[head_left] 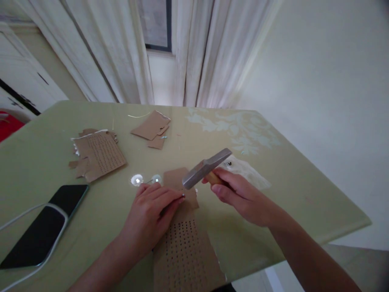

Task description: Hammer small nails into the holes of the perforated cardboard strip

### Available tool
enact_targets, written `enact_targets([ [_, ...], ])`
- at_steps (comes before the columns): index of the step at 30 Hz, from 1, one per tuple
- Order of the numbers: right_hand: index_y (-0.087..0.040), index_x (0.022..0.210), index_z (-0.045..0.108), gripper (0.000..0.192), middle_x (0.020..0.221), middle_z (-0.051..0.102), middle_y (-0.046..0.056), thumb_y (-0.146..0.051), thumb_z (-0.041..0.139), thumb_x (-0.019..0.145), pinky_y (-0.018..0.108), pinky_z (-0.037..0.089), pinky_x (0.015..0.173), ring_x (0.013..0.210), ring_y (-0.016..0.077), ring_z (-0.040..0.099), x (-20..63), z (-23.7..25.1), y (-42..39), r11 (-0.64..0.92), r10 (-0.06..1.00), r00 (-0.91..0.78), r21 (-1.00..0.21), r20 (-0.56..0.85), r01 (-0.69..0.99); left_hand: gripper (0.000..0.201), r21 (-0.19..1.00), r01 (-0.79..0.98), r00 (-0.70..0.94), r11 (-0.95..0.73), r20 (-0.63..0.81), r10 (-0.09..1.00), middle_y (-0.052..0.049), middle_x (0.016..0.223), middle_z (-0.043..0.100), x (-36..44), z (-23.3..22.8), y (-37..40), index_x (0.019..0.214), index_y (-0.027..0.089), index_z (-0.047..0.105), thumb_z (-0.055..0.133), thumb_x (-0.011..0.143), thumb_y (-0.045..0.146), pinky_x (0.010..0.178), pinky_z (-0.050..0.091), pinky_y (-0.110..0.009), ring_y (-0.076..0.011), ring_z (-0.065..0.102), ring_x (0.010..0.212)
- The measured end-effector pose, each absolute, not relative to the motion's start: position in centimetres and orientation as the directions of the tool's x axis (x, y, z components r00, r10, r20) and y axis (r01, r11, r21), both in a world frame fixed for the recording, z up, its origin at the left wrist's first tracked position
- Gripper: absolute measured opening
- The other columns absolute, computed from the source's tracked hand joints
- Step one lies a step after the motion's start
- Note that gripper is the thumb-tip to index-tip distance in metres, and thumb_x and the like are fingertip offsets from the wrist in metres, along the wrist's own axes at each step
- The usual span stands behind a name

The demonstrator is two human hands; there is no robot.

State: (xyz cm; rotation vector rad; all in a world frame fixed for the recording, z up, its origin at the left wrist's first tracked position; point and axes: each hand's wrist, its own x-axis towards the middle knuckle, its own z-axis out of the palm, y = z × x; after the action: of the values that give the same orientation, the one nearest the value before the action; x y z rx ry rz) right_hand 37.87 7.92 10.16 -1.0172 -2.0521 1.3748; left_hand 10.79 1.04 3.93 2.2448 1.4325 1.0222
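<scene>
My right hand (235, 192) is closed around the wooden handle of a hammer (206, 168). Its grey metal head is raised just above and to the right of my left fingertips. Between thumb and forefinger, my left hand (152, 213) pinches a small nail (183, 195), of which only the shiny tip end shows. Beneath that hand lies a long strip of brown cardboard (182, 253), with rows of small punched holes in its near part. The strip reaches to the table's front edge, and my left hand covers part of its left side.
A dark phone (48, 227) with a white cable (62, 213) across it lies at left. Hole-punched cardboard pieces (101, 156) are stacked beyond it; plain scraps (152, 125) sit farther back. A clear plastic bag (249, 172) rests behind my right hand, on the green-covered table (304, 194).
</scene>
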Motion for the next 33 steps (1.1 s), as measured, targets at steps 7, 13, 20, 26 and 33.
enact_targets([
  [7,-0.021,0.129,0.069,0.023,0.107,0.080,0.008,-0.029,0.051,0.116,0.035,0.053,0.085,0.096,0.0243,0.074,37.2,13.7,5.2,0.593,0.751,-0.645,-0.577,0.144,0.562,0.017,0.613,0.654,0.190,-0.444,0.435,0.880,0.001,0.109,0.083,11.1,3.5,1.3,0.107,0.029,0.079,0.063,0.110,0.026,0.094,0.040,-0.043,-0.0235,0.069,0.096],
  [13,-0.019,0.133,0.066,0.026,0.118,0.081,0.011,-0.022,0.048,0.114,0.038,0.053,0.086,0.102,0.0275,0.077,36.4,13.1,4.5,0.629,0.740,-0.660,-0.476,0.128,0.614,0.017,0.580,0.678,0.220,-0.451,0.425,0.878,0.000,0.113,0.084,11.0,3.4,1.4,0.107,0.028,0.080,0.064,0.108,0.020,0.090,0.041,-0.044,-0.0248,0.069,0.096],
  [20,-0.021,0.121,0.068,0.018,0.108,0.082,0.008,-0.024,0.051,0.114,0.034,0.054,0.082,0.094,0.0236,0.076,36.9,13.1,4.1,0.610,0.785,-0.550,-0.511,0.285,0.605,0.016,0.572,0.670,0.230,-0.473,0.446,0.865,0.000,0.108,0.083,11.0,3.2,1.4,0.107,0.028,0.080,0.065,0.108,0.023,0.089,0.044,-0.043,-0.0242,0.070,0.096],
  [26,-0.021,0.133,0.066,0.025,0.115,0.082,0.009,-0.023,0.050,0.114,0.036,0.055,0.084,0.099,0.0252,0.077,36.7,12.1,3.8,0.636,0.759,-0.607,-0.470,0.235,0.613,0.019,0.588,0.672,0.222,-0.450,0.420,0.880,-0.002,0.112,0.081,11.1,3.0,1.2,0.101,0.028,0.082,0.065,0.107,0.023,0.088,0.045,-0.042,-0.0253,0.069,0.098],
  [33,-0.022,0.110,0.064,0.015,0.092,0.076,0.005,-0.022,0.050,0.112,0.032,0.052,0.072,0.079,0.0209,0.070,36.5,11.5,3.2,0.645,0.762,-0.564,-0.447,0.317,0.620,0.016,0.615,0.659,0.200,-0.434,0.413,0.889,-0.002,0.106,0.080,11.3,2.8,1.5,0.099,0.027,0.081,0.067,0.105,0.024,0.088,0.047,-0.044,-0.0252,0.069,0.096],
])
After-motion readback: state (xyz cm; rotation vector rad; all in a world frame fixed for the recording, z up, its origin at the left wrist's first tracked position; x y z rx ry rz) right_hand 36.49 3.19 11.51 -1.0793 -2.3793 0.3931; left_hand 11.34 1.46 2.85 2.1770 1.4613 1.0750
